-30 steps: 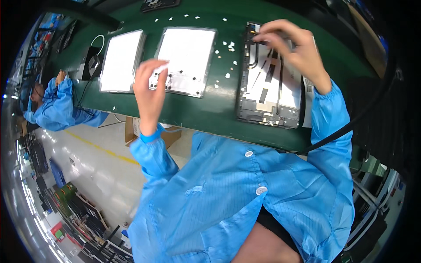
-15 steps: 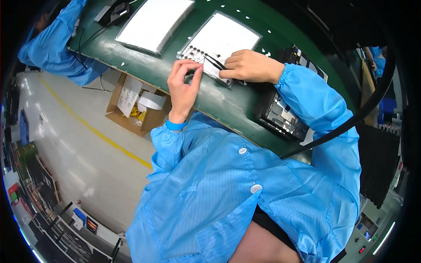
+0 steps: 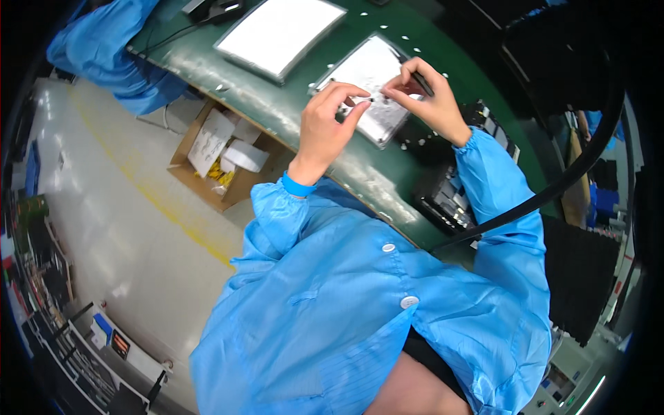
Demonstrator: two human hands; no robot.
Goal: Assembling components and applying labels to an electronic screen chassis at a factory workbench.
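Both of my hands are raised over a white pad (image 3: 370, 57) on the green bench. My left hand (image 3: 324, 128), with a blue band at the wrist, is closed in a pinch. A small black round part (image 3: 371, 100) shows at its fingertips. My right hand (image 3: 443, 107) has black tweezers (image 3: 422, 84) tucked against its fingers. Its thumb and index finger come together close to the left fingertips; whether they also grip a tiny part is too small to tell. Several small dark parts lie on the pad, partly hidden behind my hands.
A second white pad (image 3: 280, 34) lies to the left on the green bench (image 3: 373, 180). Black device housings (image 3: 446, 200) stand at the right, near a black cable (image 3: 539, 200). A cardboard box (image 3: 200, 187) sits below the bench edge. Another person's blue sleeve (image 3: 104, 55) is at upper left.
My right hand has turned; the tweezers no longer point at the parts but lie back against its fingers. Both hands have come closer together, fingertips nearly meeting. The whole view has shifted slightly.
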